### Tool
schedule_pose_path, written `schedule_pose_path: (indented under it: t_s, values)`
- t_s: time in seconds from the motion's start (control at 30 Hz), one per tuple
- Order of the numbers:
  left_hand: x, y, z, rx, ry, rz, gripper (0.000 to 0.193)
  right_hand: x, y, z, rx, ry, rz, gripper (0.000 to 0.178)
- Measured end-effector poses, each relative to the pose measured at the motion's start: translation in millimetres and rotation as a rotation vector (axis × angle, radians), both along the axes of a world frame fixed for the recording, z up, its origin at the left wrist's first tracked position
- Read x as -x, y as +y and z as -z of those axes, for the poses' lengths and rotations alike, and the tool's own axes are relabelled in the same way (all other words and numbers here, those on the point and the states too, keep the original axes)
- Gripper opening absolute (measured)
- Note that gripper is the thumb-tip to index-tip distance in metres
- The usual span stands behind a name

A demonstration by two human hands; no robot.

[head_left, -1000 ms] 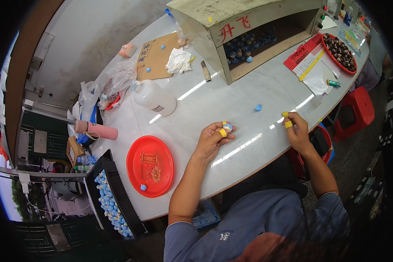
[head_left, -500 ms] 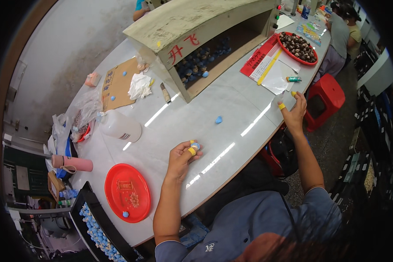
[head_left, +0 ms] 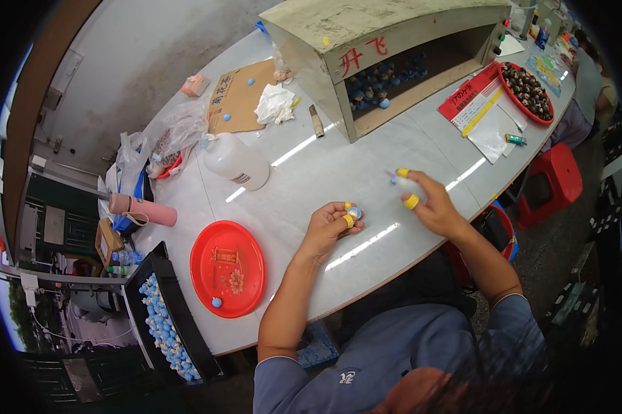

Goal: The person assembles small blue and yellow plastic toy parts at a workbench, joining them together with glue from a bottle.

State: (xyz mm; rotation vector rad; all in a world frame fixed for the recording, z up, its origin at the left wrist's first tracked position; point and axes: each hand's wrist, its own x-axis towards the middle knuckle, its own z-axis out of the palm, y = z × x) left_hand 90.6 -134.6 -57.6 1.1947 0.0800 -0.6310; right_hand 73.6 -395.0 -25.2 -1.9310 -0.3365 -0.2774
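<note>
Partly hidden — blue piece (head_left: pixel 354 212) in left hand (head_left: pixel 328 228)

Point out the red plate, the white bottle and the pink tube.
red plate (head_left: pixel 238 293): head view, bare middle.
white bottle (head_left: pixel 236 162): head view, its side.
pink tube (head_left: pixel 144 210): head view, mid-length.

Open tabletop (head_left: pixel 366 172) is left between the hands and the wooden box (head_left: pixel 387 48); leftward passage is narrowed by the white bottle (head_left: pixel 236 162) and red plate (head_left: pixel 227 268).

Left hand (head_left: pixel 328 226) curled, right hand (head_left: pixel 428 203) raised
</note>
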Motion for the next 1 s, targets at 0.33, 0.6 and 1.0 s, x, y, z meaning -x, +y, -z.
schedule_pose_path:
  t_s: [0.33,0.6,1.0]
  values:
    - [1.7,-2.7,-2.0,0.013,0.004,0.047,0.025,7.8,37.3,19.8,-0.056,-0.29,-0.166,0.022]
    - [5.2,-5.3,-0.6,0.012,-0.057,0.115,0.027,5.8,41.6,29.9,-0.009,-0.483,-0.131,0.019]
    - [5.4,-5.2,2.3,0.018,-0.061,0.131,0.026,6.3,44.2,25.3,0.045,-0.394,-0.177,0.017]
